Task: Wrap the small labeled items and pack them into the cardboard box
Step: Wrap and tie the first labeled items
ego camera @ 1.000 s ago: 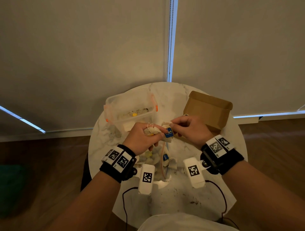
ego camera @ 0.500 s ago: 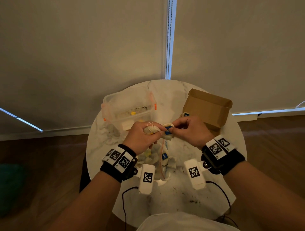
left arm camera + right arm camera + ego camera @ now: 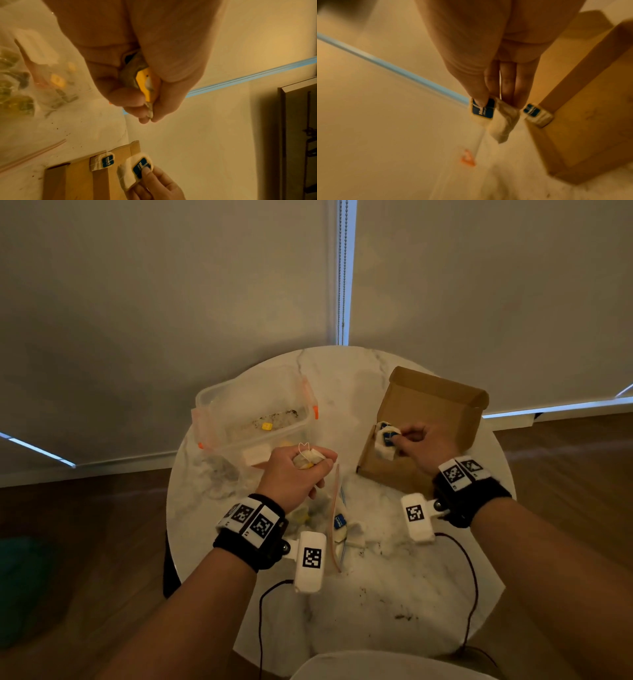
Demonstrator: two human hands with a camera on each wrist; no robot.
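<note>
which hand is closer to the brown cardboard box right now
Right. The right hand is over the open brown cardboard box, pinching a blue-labeled tea bag at its near-left corner. The left hand is off to the box's left, gripping a yellow-labeled tea bag.

round white marble surface (image 3: 404, 604) with grey veining, dark crumbs scattered near its near edge. behind its far edge, two pale roller blinds (image 3: 164, 302) fully lowered; a narrow vertical gap between them lets in cool blue daylight, with a bead chain (image 3: 339, 268) hanging in it. thin strips of the same light under the blinds' lower edges. dark wood floor (image 3: 85, 525) on both sides. room dim, warm cast. a blurred teal shape (image 3: 20, 583) on the floor at far left.
</note>
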